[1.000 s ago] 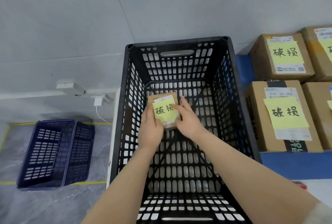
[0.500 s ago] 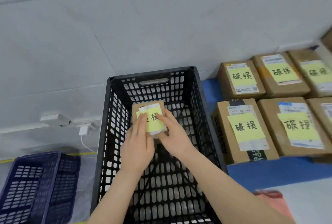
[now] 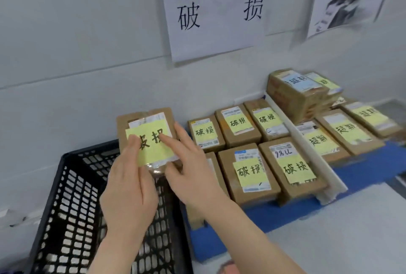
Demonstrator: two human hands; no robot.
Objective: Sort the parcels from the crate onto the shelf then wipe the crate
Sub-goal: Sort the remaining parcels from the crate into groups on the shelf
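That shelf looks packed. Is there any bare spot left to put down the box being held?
The parcel, held in the left hand and right hand, has little room among the 破损 boxes, which sit edge to edge up to the white divider. Bare patches: the blue strip in front of them, and the pale surface nearer still.

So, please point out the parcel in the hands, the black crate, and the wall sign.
parcel [image 3: 151, 139]: head view, on its yellow note.
black crate [image 3: 72, 197]: head view, on its left wall.
wall sign [image 3: 217, 10]: head view, on the white paper's middle.
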